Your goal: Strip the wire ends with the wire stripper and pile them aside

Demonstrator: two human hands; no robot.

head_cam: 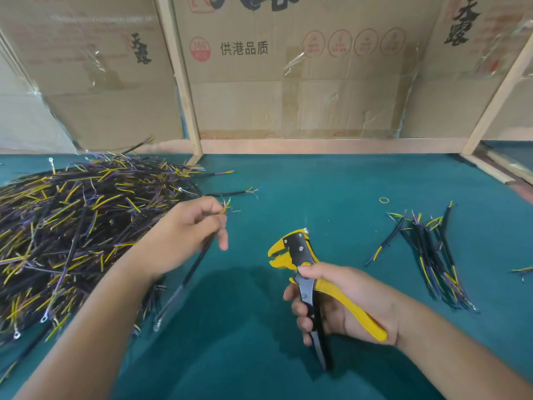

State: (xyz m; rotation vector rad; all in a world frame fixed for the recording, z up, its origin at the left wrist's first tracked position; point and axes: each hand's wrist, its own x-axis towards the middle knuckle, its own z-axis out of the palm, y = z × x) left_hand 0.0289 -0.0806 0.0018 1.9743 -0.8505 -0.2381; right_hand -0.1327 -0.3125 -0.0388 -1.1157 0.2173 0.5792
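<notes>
My left hand (pixel 184 235) pinches black cable (pixel 184 281), coloured ends up-right toward wire stripper (pixel 300 264). My right hand (pixel 343 301) grips handles, jaws facing left, apart from wire tips. Finished pile (pixel 432 255) far right.

My table (pixel 317 192) has a teal cover. At nine o'clock a big heap of wires (pixel 72 226) lies on it. At three o'clock lies a small pile of wires (pixel 429 255), with a rubber band (pixel 384 200) near it, toward twelve.

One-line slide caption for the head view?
Left hand holds a wire; right hand grips the wire stripper, between two wire piles.
</notes>
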